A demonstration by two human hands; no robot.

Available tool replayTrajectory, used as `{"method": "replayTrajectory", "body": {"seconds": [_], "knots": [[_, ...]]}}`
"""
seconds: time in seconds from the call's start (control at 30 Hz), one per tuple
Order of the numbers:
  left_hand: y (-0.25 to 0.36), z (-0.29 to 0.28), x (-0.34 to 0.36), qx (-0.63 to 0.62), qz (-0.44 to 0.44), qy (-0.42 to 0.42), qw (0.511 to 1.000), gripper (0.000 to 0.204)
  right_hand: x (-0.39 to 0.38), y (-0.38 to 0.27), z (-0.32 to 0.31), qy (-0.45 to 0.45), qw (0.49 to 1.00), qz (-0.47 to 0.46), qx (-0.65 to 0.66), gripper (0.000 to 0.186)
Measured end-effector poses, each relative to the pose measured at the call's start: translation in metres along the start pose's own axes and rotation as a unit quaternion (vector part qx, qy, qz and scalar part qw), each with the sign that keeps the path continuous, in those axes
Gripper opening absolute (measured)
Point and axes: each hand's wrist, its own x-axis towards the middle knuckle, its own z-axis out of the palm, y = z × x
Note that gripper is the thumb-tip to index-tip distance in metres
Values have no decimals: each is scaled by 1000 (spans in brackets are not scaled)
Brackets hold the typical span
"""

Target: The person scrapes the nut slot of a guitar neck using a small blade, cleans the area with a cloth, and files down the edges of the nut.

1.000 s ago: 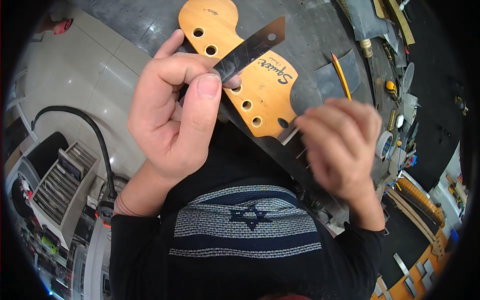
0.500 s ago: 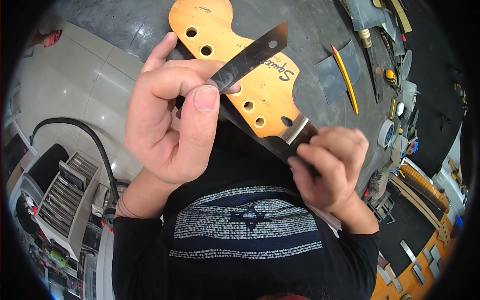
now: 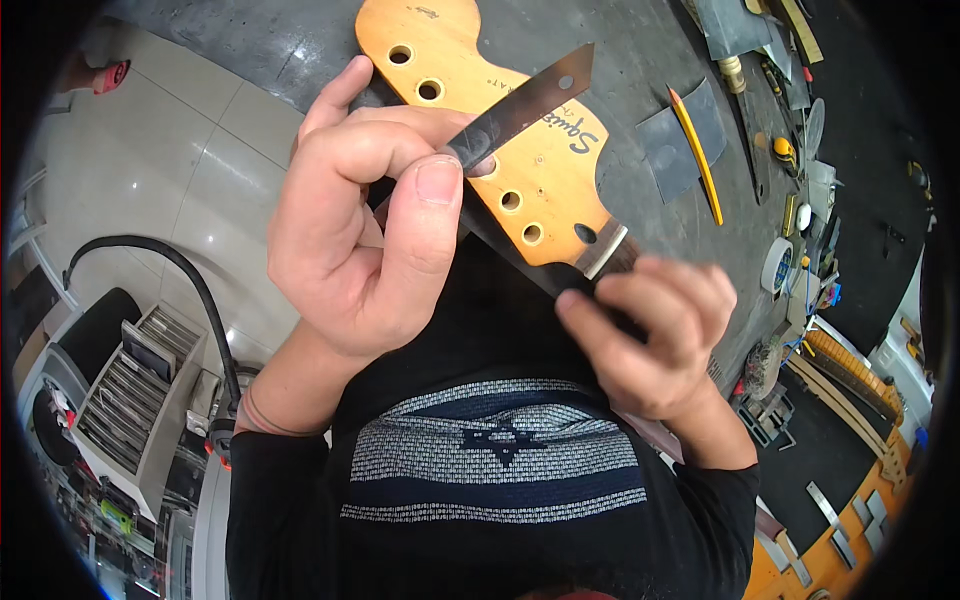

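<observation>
Between my left hand's [image 3: 375, 230] thumb and bent index finger is pinched a flat, dark metal blade [image 3: 530, 105] with a slanted tip and a small round hole. The blade points up and right, over a guitar headstock [image 3: 480, 110] of honey-coloured wood with a row of tuner holes. Some left fingers reach behind the blade to the headstock's near edge. My right hand [image 3: 665, 325], a little blurred, is closed around the dark guitar neck [image 3: 622, 262] just below the pale nut [image 3: 607, 252]. Most of the neck is hidden by this hand.
The headstock lies over a dark grey bench [image 3: 600, 50]. To its right, a yellow pencil [image 3: 697, 155] rests on grey abrasive sheets [image 3: 665, 160]. Beyond are a wooden-handled tool [image 3: 740, 110], a tape roll [image 3: 776, 264] and several small tools. A drawer rack [image 3: 130, 400] stands left.
My left hand, the blade and the headstock have shifted slightly right and up in the picture. My right hand's thumb is a little closer to the nut. Both grips look the same.
</observation>
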Motion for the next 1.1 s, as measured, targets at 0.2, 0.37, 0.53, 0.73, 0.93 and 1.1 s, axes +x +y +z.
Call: {"method": "replayTrajectory", "body": {"seconds": [0.2, 0.37, 0.53, 0.73, 0.93, 1.1], "knots": [[7, 3, -6, -36, -25, 38, 998, 9, -8, 4, -3, 19, 999, 0, 50, 28], [20, 5, -26, -187, -96, 141, 968, 17, -1, 7, -1, 16, 981, 165, 99, 68], [44, 6, -30, -329, -210, 132, 911, 17, -6, 7, -2, -79, 980, 168, 72, 77], [54, 8, -19, -364, -220, 114, 898, 21, 5, 19, -29, -104, 981, 159, 38, 74], [60, 11, -9, -361, -204, 107, 904, 21, 11, 30, -34, -89, 984, 152, 14, 67], [63, 10, -10, -366, -208, 112, 900, 21, 9, 30, -32, -85, 984, 153, 13, 65]]}}
